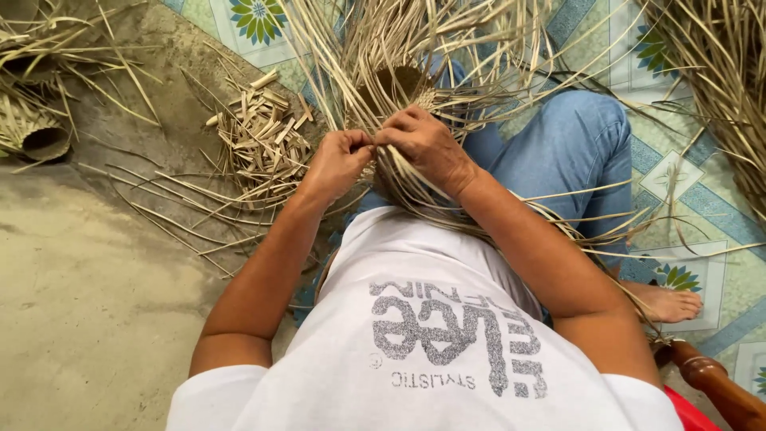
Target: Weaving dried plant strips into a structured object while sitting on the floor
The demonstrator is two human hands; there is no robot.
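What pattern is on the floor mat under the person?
The mat shows pale green squares with blue bands and blue-green flower motifs, clearest in the head view.

Soft even daylight, faint shadows, sharp focus, slight wide-angle stretching at edges.

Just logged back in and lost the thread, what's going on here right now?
A seated person is weaving a basket out of pale straw strips in their lap. Both hands meet at its rim: the left hand pinches a strip, the right hand presses beside it. Loose strips fan out from the basket in all directions. A pile of cut scraps lies on the concrete floor to the left, a finished-looking small basket farther left. A patterned mat covers the floor on the right.
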